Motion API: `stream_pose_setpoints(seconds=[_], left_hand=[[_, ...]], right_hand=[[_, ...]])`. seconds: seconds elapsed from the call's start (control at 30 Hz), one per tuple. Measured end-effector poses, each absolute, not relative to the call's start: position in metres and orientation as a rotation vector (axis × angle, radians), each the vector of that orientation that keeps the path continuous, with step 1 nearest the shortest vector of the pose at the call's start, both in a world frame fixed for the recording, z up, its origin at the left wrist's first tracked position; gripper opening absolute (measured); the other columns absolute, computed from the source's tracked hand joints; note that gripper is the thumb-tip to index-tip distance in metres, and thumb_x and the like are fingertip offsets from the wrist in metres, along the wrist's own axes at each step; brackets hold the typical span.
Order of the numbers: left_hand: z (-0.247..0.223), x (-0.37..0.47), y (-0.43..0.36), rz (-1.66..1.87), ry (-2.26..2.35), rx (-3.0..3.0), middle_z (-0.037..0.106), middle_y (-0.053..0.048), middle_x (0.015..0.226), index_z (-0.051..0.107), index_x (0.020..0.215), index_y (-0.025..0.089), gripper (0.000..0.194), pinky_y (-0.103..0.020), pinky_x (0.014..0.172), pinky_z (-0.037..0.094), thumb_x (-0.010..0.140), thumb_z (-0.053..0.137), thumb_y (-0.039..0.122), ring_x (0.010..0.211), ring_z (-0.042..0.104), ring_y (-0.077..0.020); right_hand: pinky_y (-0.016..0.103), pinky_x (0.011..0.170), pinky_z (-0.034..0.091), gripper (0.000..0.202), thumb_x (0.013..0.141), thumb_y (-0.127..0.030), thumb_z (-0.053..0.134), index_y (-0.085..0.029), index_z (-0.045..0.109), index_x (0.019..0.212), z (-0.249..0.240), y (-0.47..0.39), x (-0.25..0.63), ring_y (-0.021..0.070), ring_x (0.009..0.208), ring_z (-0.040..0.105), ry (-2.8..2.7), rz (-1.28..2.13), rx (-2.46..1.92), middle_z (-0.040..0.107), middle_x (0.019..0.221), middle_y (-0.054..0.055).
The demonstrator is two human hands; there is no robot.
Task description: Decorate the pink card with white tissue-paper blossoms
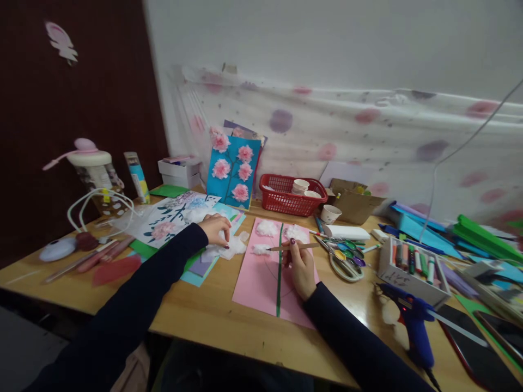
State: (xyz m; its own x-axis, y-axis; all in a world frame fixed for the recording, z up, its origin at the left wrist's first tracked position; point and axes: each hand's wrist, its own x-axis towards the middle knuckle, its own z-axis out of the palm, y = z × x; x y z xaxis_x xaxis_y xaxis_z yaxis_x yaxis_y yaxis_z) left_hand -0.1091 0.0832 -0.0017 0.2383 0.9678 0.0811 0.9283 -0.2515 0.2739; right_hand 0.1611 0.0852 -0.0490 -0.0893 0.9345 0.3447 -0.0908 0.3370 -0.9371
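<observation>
A pink sheet (253,286) lies on the table, with a green strip (279,294) running down it and white fluffy tufts (266,228) near its top. My right hand (300,267) holds a thin brown stick (304,246) across the sheet, its dark tip at a small tuft (260,249) left of the strip. To the left, my left hand (216,230) has its fingers curled down at loose white fluff (233,247) on coloured papers (198,279). What its fingertips grip is too small to make out.
Behind stand a blue card with pink flowers (232,174) and a red basket (281,204). Scissors (345,265), a marker box (412,283), a blue glue gun (419,332) and a phone (469,343) lie right. A bottle (98,174) stands left.
</observation>
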Motion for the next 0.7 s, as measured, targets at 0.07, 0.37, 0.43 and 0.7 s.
stream_pose_setpoints(seconds=[0.07,0.37,0.43,0.7], left_hand=[[-0.005,-0.11,0.083,0.317,1.824,2.333,0.061,-0.004,0.114,0.07,0.066,0.022,0.016,-0.041,0.094,0.026,0.056,0.076,0.033,0.114,0.044,-0.0303],[-0.001,-0.114,0.088,0.706,1.478,2.228,0.066,-0.008,0.105,0.063,0.062,0.016,0.014,-0.038,0.094,0.033,0.062,0.07,0.028,0.104,0.055,-0.0246],[0.001,-0.109,0.087,0.866,1.283,2.039,0.067,-0.009,0.099,0.059,0.063,0.015,0.02,-0.035,0.088,0.04,0.063,0.07,0.032,0.095,0.06,-0.0211],[-0.016,-0.057,0.082,1.197,0.998,1.422,0.066,-0.001,0.069,0.057,0.076,0.012,0.035,-0.026,0.069,0.047,0.052,0.08,0.024,0.065,0.062,-0.0119]], right_hand=[[0.021,0.039,0.035,0.042,0.082,-0.056,0.048,-0.015,0.058,0.076,-0.05,0.086,0.161,0.0093,0.042,0.044,-1.381,1.055,-0.851,0.049,0.052,-0.003],[0.02,0.039,0.034,0.041,0.083,-0.054,0.048,-0.015,0.058,0.076,-0.05,0.085,0.162,0.0085,0.042,0.044,-1.373,1.049,-0.813,0.048,0.051,-0.004],[0.02,0.039,0.034,0.039,0.084,-0.052,0.048,-0.015,0.058,0.077,-0.049,0.085,0.162,0.0083,0.042,0.043,-1.352,1.06,-0.78,0.048,0.052,-0.004],[0.021,0.039,0.036,0.037,0.085,-0.05,0.049,-0.015,0.06,0.081,-0.044,0.076,0.161,0.0085,0.043,0.046,-1.367,1.118,-0.707,0.053,0.055,-0.002]])
